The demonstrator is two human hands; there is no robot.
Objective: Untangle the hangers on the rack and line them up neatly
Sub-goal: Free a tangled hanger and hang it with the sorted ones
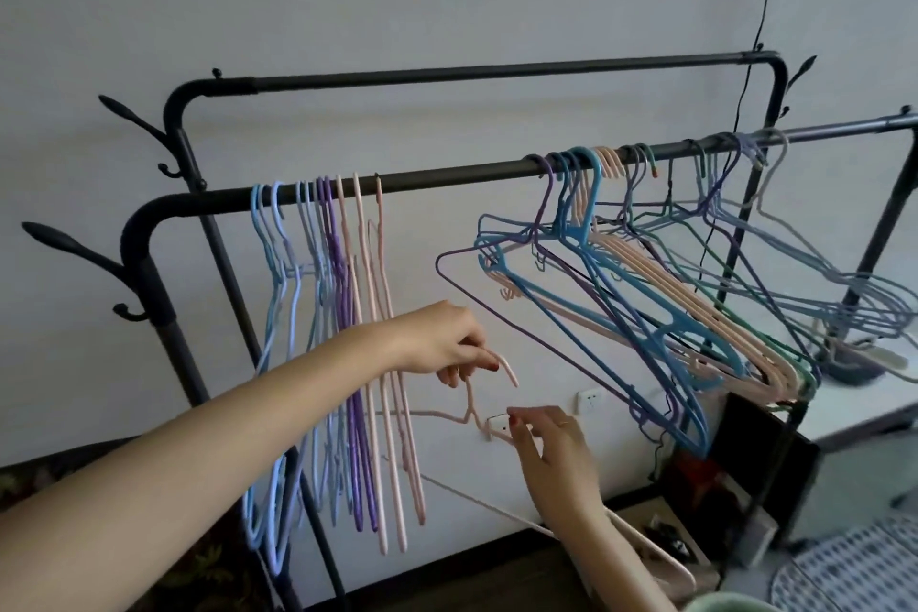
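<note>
1. I see my left hand (437,343) pinching the hook of a pink hanger (467,412), thumb and forefinger closed on the hook's stem, the other fingers loosely curled.
2. My right hand (551,452) grips the same pink hanger lower down at its shoulder, thumb and fingers curled round the thin bar.
3. The pink hanger is off the rail, held in front of the wall between the two hanging groups. Its hook curves toward 4 o'clock, and its long axis slants from about 10 o'clock down to 4 o'clock.
4. The black rack (447,176) has two round metal rails with bent corners and leaf-shaped pegs on the left posts.
5. At 9 o'clock from my hands, a tidy row of hangers (343,343) hangs on the front rail edge-on, long axes vertical: blue, lilac, purple and pink, all thin, smooth coated wire.
6. At 2 o'clock, a tangled bunch of hangers (646,293) hangs on the same rail, their frames splayed and crossing, pointing down toward 4 o'clock; blue, pink, green and purple.
7. A white wall socket (589,401) sits on the wall just beside my right hand, at 1 o'clock.
</note>
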